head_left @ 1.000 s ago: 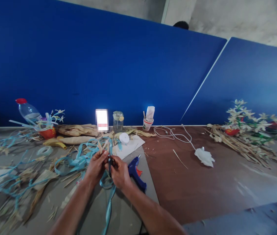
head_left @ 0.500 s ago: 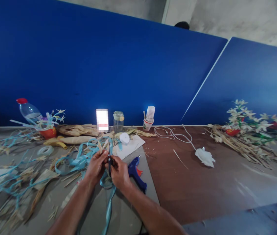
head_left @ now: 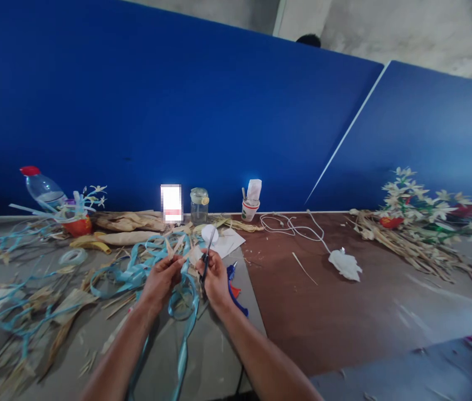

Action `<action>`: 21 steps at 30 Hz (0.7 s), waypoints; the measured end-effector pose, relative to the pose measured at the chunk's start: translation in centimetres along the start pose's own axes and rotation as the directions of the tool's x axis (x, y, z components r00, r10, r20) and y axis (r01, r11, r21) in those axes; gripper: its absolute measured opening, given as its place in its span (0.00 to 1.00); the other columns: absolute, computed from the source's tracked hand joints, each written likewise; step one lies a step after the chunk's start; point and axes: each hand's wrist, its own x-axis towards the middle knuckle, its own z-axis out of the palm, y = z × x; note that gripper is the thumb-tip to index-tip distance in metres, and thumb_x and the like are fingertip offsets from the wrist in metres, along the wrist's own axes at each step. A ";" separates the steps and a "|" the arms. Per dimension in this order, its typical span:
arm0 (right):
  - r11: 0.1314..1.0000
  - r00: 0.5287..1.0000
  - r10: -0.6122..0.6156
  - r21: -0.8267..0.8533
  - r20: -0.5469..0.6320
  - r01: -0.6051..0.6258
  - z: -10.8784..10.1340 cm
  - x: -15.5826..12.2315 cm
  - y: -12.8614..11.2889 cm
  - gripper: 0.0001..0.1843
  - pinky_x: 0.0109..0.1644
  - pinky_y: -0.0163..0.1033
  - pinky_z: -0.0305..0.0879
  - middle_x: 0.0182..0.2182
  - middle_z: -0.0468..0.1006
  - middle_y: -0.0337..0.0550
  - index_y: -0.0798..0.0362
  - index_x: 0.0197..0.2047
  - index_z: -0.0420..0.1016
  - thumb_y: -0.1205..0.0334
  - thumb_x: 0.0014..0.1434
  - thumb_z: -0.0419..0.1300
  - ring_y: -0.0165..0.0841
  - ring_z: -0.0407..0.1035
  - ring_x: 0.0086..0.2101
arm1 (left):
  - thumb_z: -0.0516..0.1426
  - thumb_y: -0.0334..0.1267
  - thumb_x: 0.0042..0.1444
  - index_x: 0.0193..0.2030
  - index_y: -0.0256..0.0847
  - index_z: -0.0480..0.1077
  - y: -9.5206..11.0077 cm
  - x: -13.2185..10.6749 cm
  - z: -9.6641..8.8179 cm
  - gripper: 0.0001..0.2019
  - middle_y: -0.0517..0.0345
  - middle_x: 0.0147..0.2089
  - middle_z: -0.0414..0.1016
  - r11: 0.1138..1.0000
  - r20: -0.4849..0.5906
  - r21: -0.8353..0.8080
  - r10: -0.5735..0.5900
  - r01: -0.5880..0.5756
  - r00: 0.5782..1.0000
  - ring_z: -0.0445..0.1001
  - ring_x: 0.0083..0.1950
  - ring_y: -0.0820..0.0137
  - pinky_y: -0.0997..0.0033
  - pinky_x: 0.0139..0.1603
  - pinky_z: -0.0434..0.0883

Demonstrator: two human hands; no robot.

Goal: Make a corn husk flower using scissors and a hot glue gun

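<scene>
My left hand [head_left: 161,280] is closed on a small straw-coloured leaf flower [head_left: 176,248] wrapped with light blue ribbon [head_left: 182,312]; the ribbon loops below my hands and trails toward me. My right hand [head_left: 215,278] is closed on a pair of scissors [head_left: 209,250], whose thin blades point up and away, just right of the flower. The two hands are a little apart above the grey table top [head_left: 202,356]. A blue glue gun [head_left: 232,281] lies just behind my right hand, partly hidden by it.
Ribbon tangles and dried leaf strips [head_left: 31,301] litter the left. Along the blue partition [head_left: 219,122] stand a plastic bottle [head_left: 42,188], a glass jar [head_left: 199,205] and a paper cup [head_left: 250,207]. A white cable [head_left: 294,228], white paper [head_left: 227,242] and finished flowers [head_left: 419,217] lie right.
My hands have drawn apart. The right hand has moved right and up with the scissors, whose blades now stand clear of the flower. The view shifted slightly.
</scene>
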 end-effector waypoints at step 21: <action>0.946 0.997 -0.044 -0.323 -0.070 0.019 -0.9 0.9 -1.2 0.19 0.33 0.35 0.67 0.27 0.75 0.38 0.55 0.42 0.67 0.62 0.44 0.60 0.31 0.70 0.28 | 0.64 0.49 0.40 0.26 0.38 0.65 -0.2 0.5 -1.3 0.17 0.73 0.16 0.50 0.952 0.121 0.306 -0.044 0.005 0.992 0.47 0.15 0.81 0.77 0.17 0.43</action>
